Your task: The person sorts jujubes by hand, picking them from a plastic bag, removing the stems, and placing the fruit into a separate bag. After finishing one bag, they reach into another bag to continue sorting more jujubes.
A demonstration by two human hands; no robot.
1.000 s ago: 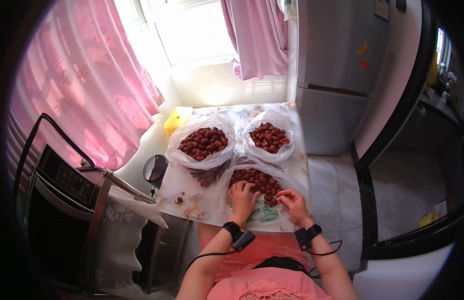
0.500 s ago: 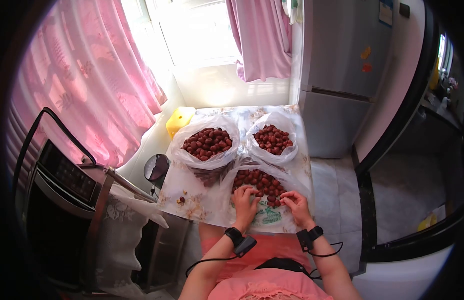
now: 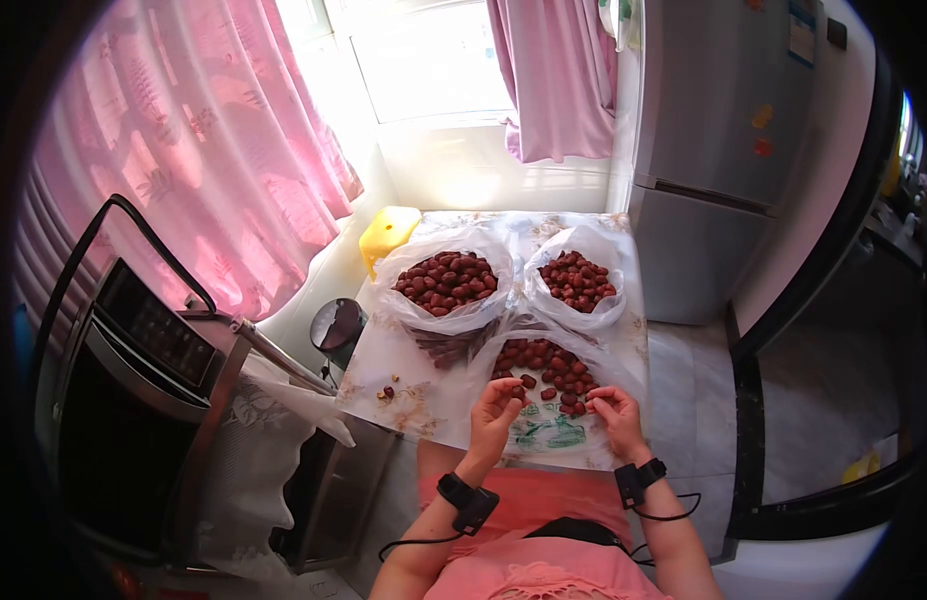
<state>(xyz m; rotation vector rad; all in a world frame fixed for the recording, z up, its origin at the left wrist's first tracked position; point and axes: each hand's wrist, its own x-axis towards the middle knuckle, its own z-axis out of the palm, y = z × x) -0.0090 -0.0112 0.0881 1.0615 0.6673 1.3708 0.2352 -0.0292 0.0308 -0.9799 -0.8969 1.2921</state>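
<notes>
Dark red dried dates (image 3: 554,365) lie spread in an open clear plastic bag (image 3: 484,365) at the near side of the table, several of them loose over green print. My left hand (image 3: 495,415) is at the bag's left, its thumb and fingers pinched on a single date (image 3: 519,393). Across from it, my right hand (image 3: 620,418) has thumb and forefinger closed beside the dates at the right edge; what they hold, if anything, I cannot make out. Behind stand two fuller bags of dates, a larger left bag (image 3: 392,302) and a smaller right bag (image 3: 606,312).
Small scraps (image 3: 388,392) lie on the patterned tablecloth (image 3: 369,375) at left. A yellow stool (image 3: 389,232) stands behind the table's left corner. A black appliance (image 3: 134,410) is on the left, a fridge (image 3: 704,250) on the right.
My left hand has come up off the dates and its fingers have closed on one. My right hand stays pinched at the right edge. The whole view has shifted slightly.
</notes>
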